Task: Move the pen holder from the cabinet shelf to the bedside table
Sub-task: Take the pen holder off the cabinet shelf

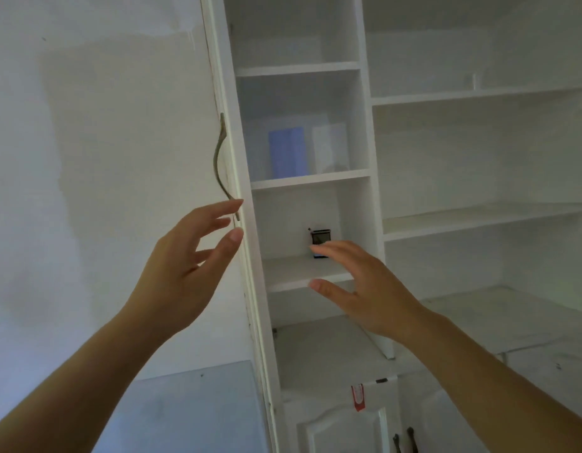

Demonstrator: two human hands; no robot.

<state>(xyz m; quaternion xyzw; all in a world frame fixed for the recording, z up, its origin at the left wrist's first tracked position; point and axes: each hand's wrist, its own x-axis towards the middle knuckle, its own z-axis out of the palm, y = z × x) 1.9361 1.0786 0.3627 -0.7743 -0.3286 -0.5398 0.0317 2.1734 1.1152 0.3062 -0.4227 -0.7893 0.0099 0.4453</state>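
A small dark mesh pen holder stands at the back of a white cabinet shelf, with a thin pen sticking out at its left. My right hand is stretched toward it with fingers spread, and the fingertips cover its lower edge in the picture. The hand holds nothing. My left hand is open beside the edge of the open cabinet door, fingertips close to the lower end of the curved metal handle. The bedside table is out of view.
On the shelf above stand a blue box and a clear one. Wide white shelves extend to the right. Below are lower cabinet doors with dark handles and a red-and-white tag. A pale wall lies at left.
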